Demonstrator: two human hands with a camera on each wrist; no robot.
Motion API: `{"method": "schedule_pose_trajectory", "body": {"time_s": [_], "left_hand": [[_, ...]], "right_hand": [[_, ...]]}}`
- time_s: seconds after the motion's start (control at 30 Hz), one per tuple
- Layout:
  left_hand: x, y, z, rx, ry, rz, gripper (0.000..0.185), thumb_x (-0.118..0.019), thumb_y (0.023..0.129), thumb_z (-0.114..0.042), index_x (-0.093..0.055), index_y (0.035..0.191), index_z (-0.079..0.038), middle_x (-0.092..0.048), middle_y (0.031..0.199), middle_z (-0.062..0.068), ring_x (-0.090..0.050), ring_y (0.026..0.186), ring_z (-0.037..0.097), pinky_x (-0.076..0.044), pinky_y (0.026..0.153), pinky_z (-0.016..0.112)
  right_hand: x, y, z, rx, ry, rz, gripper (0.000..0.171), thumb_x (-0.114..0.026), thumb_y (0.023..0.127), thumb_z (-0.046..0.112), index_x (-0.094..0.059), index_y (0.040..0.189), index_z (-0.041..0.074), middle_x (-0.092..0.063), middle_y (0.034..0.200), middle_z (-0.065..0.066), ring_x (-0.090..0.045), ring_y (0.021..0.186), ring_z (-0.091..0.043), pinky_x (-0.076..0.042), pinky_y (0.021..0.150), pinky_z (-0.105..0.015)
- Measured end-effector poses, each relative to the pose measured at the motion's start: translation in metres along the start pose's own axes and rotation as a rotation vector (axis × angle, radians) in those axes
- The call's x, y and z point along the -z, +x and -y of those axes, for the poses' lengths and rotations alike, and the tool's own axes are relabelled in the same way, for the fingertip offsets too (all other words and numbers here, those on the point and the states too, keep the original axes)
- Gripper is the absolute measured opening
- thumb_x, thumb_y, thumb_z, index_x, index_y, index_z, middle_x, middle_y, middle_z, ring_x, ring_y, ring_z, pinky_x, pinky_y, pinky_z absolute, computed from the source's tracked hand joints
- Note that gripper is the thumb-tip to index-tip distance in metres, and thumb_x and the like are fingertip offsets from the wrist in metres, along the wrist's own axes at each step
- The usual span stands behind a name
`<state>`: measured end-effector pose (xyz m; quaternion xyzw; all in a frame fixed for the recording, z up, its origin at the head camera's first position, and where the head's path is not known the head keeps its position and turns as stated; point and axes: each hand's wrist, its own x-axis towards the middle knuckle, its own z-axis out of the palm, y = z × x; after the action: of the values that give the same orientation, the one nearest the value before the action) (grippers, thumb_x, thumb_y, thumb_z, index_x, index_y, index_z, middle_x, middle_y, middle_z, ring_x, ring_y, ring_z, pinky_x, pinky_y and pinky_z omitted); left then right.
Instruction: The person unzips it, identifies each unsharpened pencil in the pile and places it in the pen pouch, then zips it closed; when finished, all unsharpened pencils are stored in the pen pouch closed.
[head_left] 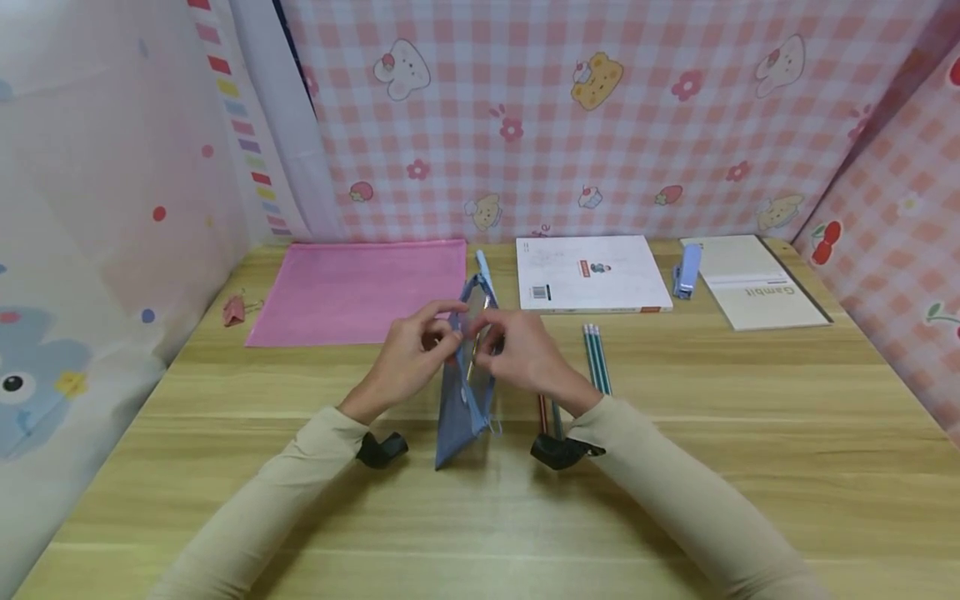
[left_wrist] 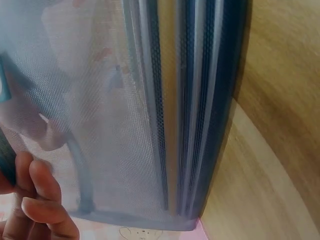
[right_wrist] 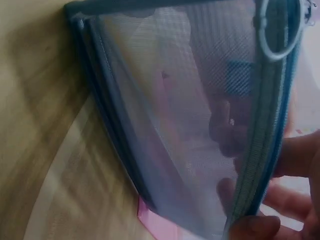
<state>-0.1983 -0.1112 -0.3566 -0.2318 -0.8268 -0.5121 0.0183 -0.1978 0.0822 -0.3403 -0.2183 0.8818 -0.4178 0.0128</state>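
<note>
A blue mesh zipper pouch stands on edge on the wooden table, held up between both hands. My left hand pinches its upper edge from the left, fingertips against the mesh. From the right, my right hand pinches the same edge by the zipper, with fingers curled at the mesh pouch. A pale ring pull hangs at the zipper. Several pencils show through the mesh in the left wrist view.
A pink folder lies behind the hands at left, with a pink binder clip beside it. A white book, a blue stapler and a notebook lie at the back right. Teal pencils lie right of the hands.
</note>
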Motion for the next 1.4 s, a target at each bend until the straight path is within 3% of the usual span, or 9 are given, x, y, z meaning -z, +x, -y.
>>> {"method": "schedule_pose_trajectory", "body": {"time_s": [0.3, 0.37, 0.53, 0.63, 0.9, 1.03, 1.17, 1.3, 1.4], "left_hand": [[0.002, 0.0, -0.001, 0.006, 0.022, -0.006, 0.039, -0.055, 0.098, -0.008, -0.056, 0.137, -0.004, -0.07, 0.077, 0.009, -0.067, 0.068, 0.038, -0.044, 0.053, 0.022], [0.002, 0.0, -0.001, 0.007, 0.022, -0.006, 0.039, -0.055, 0.098, -0.008, -0.055, 0.137, -0.003, -0.07, 0.077, 0.009, -0.067, 0.068, 0.038, -0.046, 0.055, 0.022], [0.002, 0.0, -0.002, -0.005, 0.027, -0.01, 0.038, -0.055, 0.098, -0.008, -0.056, 0.136, -0.004, -0.069, 0.076, 0.008, -0.065, 0.067, 0.039, -0.045, 0.055, 0.022], [0.002, 0.0, -0.002, -0.008, 0.033, -0.013, 0.037, -0.055, 0.098, -0.009, -0.058, 0.135, -0.007, -0.068, 0.075, 0.007, -0.063, 0.066, 0.041, -0.042, 0.053, 0.022], [0.001, -0.001, 0.0, 0.003, 0.032, -0.022, 0.036, -0.055, 0.097, -0.009, -0.059, 0.133, -0.011, -0.069, 0.075, 0.007, -0.063, 0.066, 0.043, -0.044, 0.052, 0.022], [0.001, -0.002, 0.001, 0.003, 0.033, -0.015, 0.036, -0.055, 0.098, -0.009, -0.058, 0.134, -0.011, -0.069, 0.076, 0.007, -0.064, 0.066, 0.041, -0.044, 0.051, 0.023], [0.001, -0.001, 0.001, -0.001, 0.036, -0.011, 0.036, -0.055, 0.098, -0.009, -0.058, 0.134, -0.011, -0.069, 0.076, 0.007, -0.063, 0.066, 0.04, -0.042, 0.051, 0.023], [0.001, -0.002, 0.001, -0.025, 0.035, -0.013, 0.034, -0.055, 0.099, -0.008, -0.057, 0.133, -0.01, -0.068, 0.075, 0.007, -0.063, 0.065, 0.04, -0.046, 0.053, 0.023], [0.0, -0.005, -0.001, -0.057, 0.029, 0.006, 0.035, -0.055, 0.1, -0.008, -0.054, 0.135, -0.004, -0.069, 0.077, 0.01, -0.065, 0.066, 0.037, -0.052, 0.058, 0.023]], "right_hand": [[0.019, -0.025, -0.006, 0.114, 0.049, -0.094, 0.004, -0.069, 0.089, 0.007, -0.071, 0.092, 0.006, -0.07, 0.079, -0.005, -0.051, 0.058, -0.01, -0.039, 0.052, -0.021], [0.023, -0.035, -0.008, 0.137, 0.066, -0.051, 0.003, -0.07, 0.09, 0.008, -0.068, 0.091, 0.007, -0.069, 0.08, -0.005, -0.051, 0.057, -0.009, -0.041, 0.052, -0.021], [0.016, -0.059, -0.01, 0.235, 0.048, 0.132, 0.022, -0.078, 0.087, 0.016, -0.059, 0.096, 0.009, -0.072, 0.093, -0.005, -0.058, 0.06, 0.0, -0.051, 0.056, -0.022], [0.008, -0.07, -0.009, 0.28, 0.062, 0.194, 0.03, -0.081, 0.084, 0.019, -0.056, 0.097, 0.009, -0.073, 0.097, -0.005, -0.06, 0.063, 0.003, -0.053, 0.058, -0.024], [0.002, -0.08, -0.001, 0.208, 0.252, 0.244, 0.022, -0.077, 0.085, 0.007, -0.057, 0.095, 0.011, -0.07, 0.084, -0.003, -0.06, 0.066, -0.002, -0.051, 0.052, -0.024], [0.0, -0.081, 0.001, 0.237, 0.254, 0.245, 0.014, -0.071, 0.088, 0.001, -0.063, 0.092, 0.012, -0.067, 0.082, -0.003, -0.058, 0.068, -0.002, -0.05, 0.053, -0.024], [-0.002, -0.084, 0.002, 0.356, 0.166, 0.193, 0.015, -0.068, 0.088, -0.001, -0.068, 0.089, 0.014, -0.069, 0.08, 0.0, -0.056, 0.068, 0.002, -0.051, 0.051, -0.022], [0.0, -0.083, 0.006, 0.539, 0.051, 0.026, 0.018, -0.069, 0.086, -0.005, -0.069, 0.096, 0.01, -0.07, 0.08, -0.001, -0.055, 0.065, 0.001, -0.048, 0.05, -0.017], [0.004, -0.077, 0.013, 0.622, -0.002, -0.063, 0.018, -0.07, 0.086, -0.006, -0.068, 0.099, 0.006, -0.069, 0.083, -0.002, -0.054, 0.064, -0.001, -0.047, 0.051, -0.014]]}}
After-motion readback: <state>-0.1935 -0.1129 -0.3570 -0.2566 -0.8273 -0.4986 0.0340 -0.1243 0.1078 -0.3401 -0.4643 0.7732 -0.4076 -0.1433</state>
